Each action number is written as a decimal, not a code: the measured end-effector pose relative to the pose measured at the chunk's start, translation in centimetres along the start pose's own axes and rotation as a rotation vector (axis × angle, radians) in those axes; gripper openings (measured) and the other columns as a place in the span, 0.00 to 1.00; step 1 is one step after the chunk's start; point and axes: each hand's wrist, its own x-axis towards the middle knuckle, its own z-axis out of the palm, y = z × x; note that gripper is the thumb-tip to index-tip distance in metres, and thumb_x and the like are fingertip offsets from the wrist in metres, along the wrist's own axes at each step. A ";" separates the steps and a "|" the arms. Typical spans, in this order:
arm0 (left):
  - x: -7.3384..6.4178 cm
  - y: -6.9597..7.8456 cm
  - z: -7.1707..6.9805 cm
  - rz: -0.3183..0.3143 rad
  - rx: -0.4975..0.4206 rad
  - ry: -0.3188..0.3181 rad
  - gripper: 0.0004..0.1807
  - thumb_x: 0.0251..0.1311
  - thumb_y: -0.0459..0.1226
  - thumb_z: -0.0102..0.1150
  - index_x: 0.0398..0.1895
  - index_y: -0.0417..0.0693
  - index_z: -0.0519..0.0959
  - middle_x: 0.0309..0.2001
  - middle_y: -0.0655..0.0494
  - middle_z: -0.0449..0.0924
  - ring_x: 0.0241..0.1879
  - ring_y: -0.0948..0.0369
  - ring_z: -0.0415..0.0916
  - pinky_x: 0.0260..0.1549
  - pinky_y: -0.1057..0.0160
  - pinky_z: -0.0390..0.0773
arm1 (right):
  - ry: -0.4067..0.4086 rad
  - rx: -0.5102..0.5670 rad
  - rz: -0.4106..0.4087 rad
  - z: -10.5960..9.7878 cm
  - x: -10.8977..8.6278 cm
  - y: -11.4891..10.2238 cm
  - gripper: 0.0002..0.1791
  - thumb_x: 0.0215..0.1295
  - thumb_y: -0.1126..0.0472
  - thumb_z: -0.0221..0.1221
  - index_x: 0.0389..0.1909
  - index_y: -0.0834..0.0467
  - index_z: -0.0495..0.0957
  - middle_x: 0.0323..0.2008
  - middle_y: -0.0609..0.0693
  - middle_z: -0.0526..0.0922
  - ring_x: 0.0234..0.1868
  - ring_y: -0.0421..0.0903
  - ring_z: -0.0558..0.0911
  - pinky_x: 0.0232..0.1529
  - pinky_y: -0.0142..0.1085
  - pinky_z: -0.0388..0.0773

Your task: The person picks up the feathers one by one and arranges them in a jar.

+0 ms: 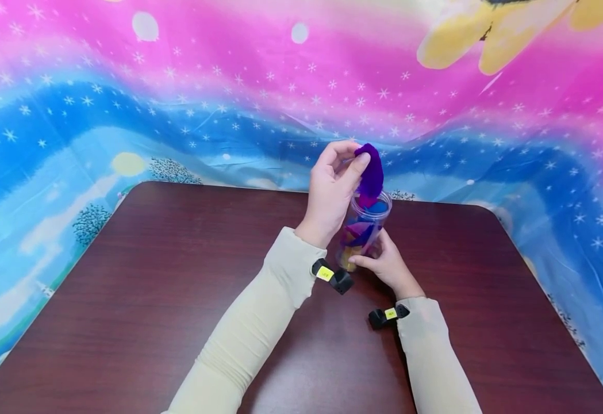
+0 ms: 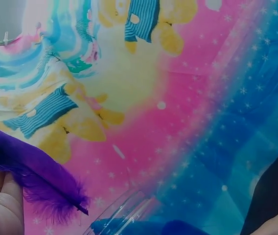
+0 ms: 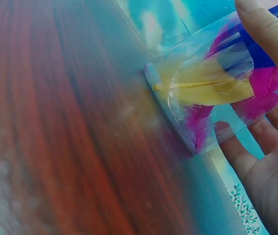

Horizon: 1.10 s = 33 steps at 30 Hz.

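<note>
My left hand (image 1: 328,190) pinches a purple feather (image 1: 371,172) by its upper end, just above the mouth of a clear jar (image 1: 379,214). In the left wrist view, the feather's bare quill tip points down beside the jar's ribbed rim (image 2: 124,211). With thumb and fingers around its lower part, my right hand (image 1: 388,263) holds the jar, which leans slightly to the right at its top. Through the wall show a yellow feather (image 3: 207,92) near the bottom, with magenta feathers (image 3: 268,93) and a blue feather (image 3: 261,49) around it.
The dark brown table (image 1: 177,299) stretches out on both sides of the arms. Behind and beside it hangs a pink and blue patterned cloth (image 1: 260,75). Each wrist carries a small black camera, one being the left wrist camera (image 1: 341,282).
</note>
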 end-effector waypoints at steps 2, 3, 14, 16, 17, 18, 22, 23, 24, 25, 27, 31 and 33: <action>0.0 -0.1 0.1 0.008 0.007 -0.009 0.10 0.69 0.24 0.56 0.51 0.29 0.73 0.42 0.60 0.78 0.41 0.64 0.80 0.40 0.67 0.82 | 0.005 0.006 0.000 0.0 0.0 0.0 0.45 0.59 0.71 0.71 0.74 0.58 0.58 0.66 0.63 0.73 0.63 0.47 0.77 0.62 0.31 0.73; 0.0 -0.1 0.1 0.007 0.016 -0.015 0.10 0.69 0.24 0.57 0.51 0.30 0.73 0.42 0.59 0.78 0.42 0.63 0.80 0.42 0.65 0.83 | 0.006 0.010 0.000 0.1 0.0 0.0 0.45 0.58 0.72 0.71 0.74 0.59 0.59 0.66 0.63 0.73 0.62 0.46 0.77 0.61 0.30 0.73; -0.2 -0.6 -0.9 -0.003 0.292 -0.063 0.09 0.68 0.28 0.61 0.49 0.35 0.78 0.48 0.43 0.80 0.50 0.57 0.80 0.56 0.63 0.79 | 0.001 0.043 -0.011 0.1 0.1 0.0 0.46 0.57 0.73 0.71 0.74 0.59 0.59 0.65 0.64 0.74 0.58 0.40 0.79 0.58 0.28 0.76; -0.2 -0.7 -1.1 0.005 0.332 -0.079 0.10 0.68 0.28 0.61 0.50 0.36 0.78 0.48 0.44 0.80 0.50 0.57 0.79 0.55 0.63 0.79 | -0.003 0.043 -0.022 0.1 0.1 0.0 0.46 0.57 0.73 0.71 0.74 0.58 0.59 0.65 0.64 0.73 0.58 0.39 0.79 0.58 0.28 0.75; -0.2 -0.7 -1.2 0.006 0.344 -0.086 0.10 0.68 0.28 0.60 0.50 0.37 0.77 0.48 0.44 0.80 0.50 0.57 0.79 0.54 0.64 0.80 | -0.006 0.042 -0.025 0.1 0.1 0.0 0.46 0.58 0.73 0.71 0.75 0.58 0.59 0.65 0.64 0.73 0.58 0.39 0.79 0.58 0.28 0.75; -0.3 -0.8 -1.3 0.007 0.354 -0.093 0.10 0.68 0.27 0.60 0.51 0.37 0.77 0.48 0.44 0.79 0.49 0.57 0.79 0.53 0.64 0.81 | -0.008 0.041 -0.028 0.0 0.1 0.1 0.46 0.58 0.73 0.71 0.75 0.57 0.58 0.66 0.64 0.73 0.58 0.39 0.79 0.59 0.28 0.75; -0.4 -0.8 -1.4 0.018 0.404 -0.128 0.12 0.68 0.26 0.59 0.53 0.38 0.77 0.50 0.45 0.80 0.49 0.57 0.80 0.49 0.65 0.83 | -0.011 0.042 -0.032 0.0 0.1 0.1 0.47 0.59 0.73 0.70 0.76 0.57 0.58 0.66 0.63 0.73 0.59 0.40 0.78 0.59 0.27 0.74; -0.4 -0.8 -1.5 0.027 0.426 -0.140 0.13 0.68 0.26 0.58 0.54 0.38 0.77 0.50 0.45 0.80 0.49 0.58 0.80 0.49 0.65 0.82 | -0.010 0.044 -0.030 0.0 0.1 0.1 0.47 0.59 0.73 0.70 0.76 0.56 0.58 0.66 0.63 0.73 0.60 0.40 0.78 0.59 0.27 0.74; -0.4 -0.8 -1.5 0.038 0.450 -0.153 0.13 0.69 0.26 0.58 0.54 0.39 0.77 0.51 0.46 0.80 0.50 0.58 0.80 0.50 0.66 0.82 | -0.010 0.044 -0.029 0.0 0.1 0.1 0.47 0.59 0.73 0.70 0.76 0.57 0.58 0.66 0.63 0.73 0.60 0.40 0.78 0.59 0.27 0.74; -0.4 -0.7 -1.5 0.051 0.478 -0.165 0.13 0.69 0.26 0.58 0.54 0.39 0.78 0.52 0.47 0.80 0.50 0.59 0.80 0.50 0.67 0.81 | -0.011 0.042 -0.029 0.0 0.1 0.1 0.47 0.59 0.73 0.70 0.76 0.57 0.57 0.66 0.63 0.73 0.60 0.40 0.78 0.59 0.27 0.74; -0.5 -0.7 -1.6 0.072 0.538 -0.191 0.12 0.69 0.27 0.58 0.53 0.40 0.80 0.53 0.49 0.81 0.51 0.61 0.79 0.50 0.68 0.81 | -0.011 0.042 -0.028 0.0 0.1 0.0 0.47 0.58 0.73 0.70 0.76 0.57 0.57 0.67 0.63 0.72 0.60 0.40 0.78 0.59 0.27 0.74; -0.8 -0.6 -1.7 0.112 0.660 -0.229 0.08 0.70 0.29 0.58 0.48 0.42 0.83 0.51 0.50 0.80 0.52 0.63 0.78 0.51 0.71 0.79 | -0.011 0.051 -0.019 0.1 0.0 -0.2 0.48 0.58 0.74 0.70 0.77 0.56 0.56 0.67 0.63 0.72 0.60 0.40 0.78 0.59 0.27 0.74; -0.8 -0.6 -1.8 0.124 0.697 -0.239 0.08 0.70 0.29 0.58 0.47 0.42 0.84 0.51 0.50 0.81 0.52 0.63 0.78 0.52 0.71 0.78 | -0.015 0.057 -0.015 0.0 0.0 -0.2 0.49 0.59 0.74 0.69 0.77 0.55 0.55 0.67 0.62 0.72 0.60 0.41 0.78 0.60 0.27 0.74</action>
